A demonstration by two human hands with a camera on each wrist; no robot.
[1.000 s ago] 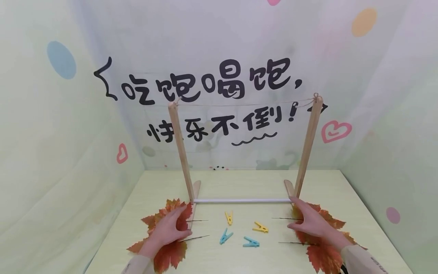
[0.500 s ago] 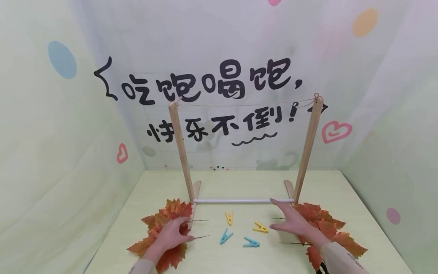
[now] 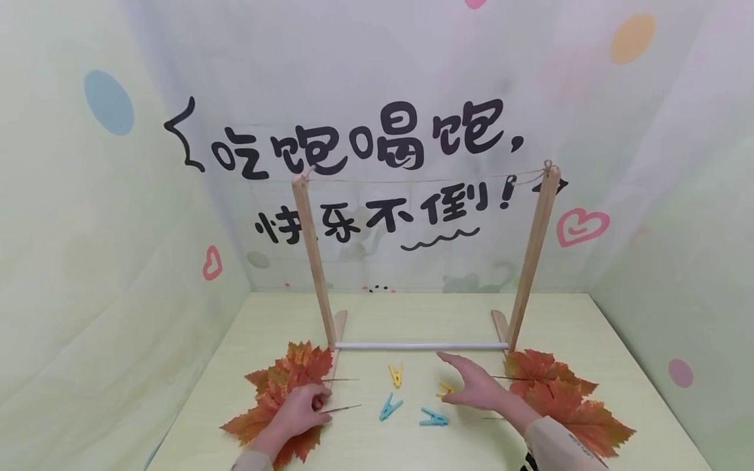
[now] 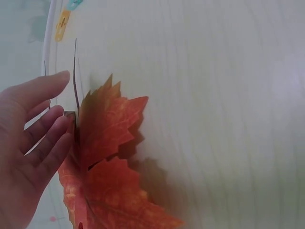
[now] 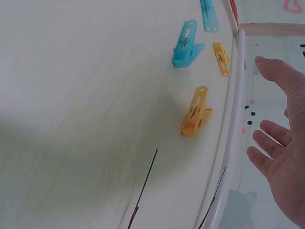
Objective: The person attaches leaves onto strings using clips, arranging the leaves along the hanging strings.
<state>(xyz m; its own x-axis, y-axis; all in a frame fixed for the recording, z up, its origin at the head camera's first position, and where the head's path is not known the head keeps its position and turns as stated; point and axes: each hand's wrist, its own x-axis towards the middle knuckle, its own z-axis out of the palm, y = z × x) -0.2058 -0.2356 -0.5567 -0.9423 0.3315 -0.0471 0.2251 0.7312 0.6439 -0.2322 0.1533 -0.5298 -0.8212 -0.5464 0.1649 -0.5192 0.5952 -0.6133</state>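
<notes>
My left hand (image 3: 299,411) is over the red-orange artificial maple leaves (image 3: 288,373) at the left, with its fingers bent near a thin dark stem (image 3: 347,408). In the left wrist view a gap shows between thumb and fingers, and the stem (image 4: 75,71) lies just beyond the thumb tip. My right hand (image 3: 480,387) hovers with fingers spread over a yellow clothespin (image 3: 445,390), partly covering it. Another yellow clothespin (image 3: 396,376) and two blue clothespins, one at left (image 3: 389,408) and one at right (image 3: 434,417), lie mid-table.
Two wooden posts, left (image 3: 313,261) and right (image 3: 533,261), stand behind the clothespins. A string (image 3: 424,180) joins their tops and a white rod (image 3: 418,346) joins them low down. More maple leaves (image 3: 554,399) lie at the right. A printed cloth hangs behind.
My right hand has moved left, off the right-hand leaves to above the yellow clothespin. My left hand has shifted slightly right and nearer, its fingers drawing in by the stem.
</notes>
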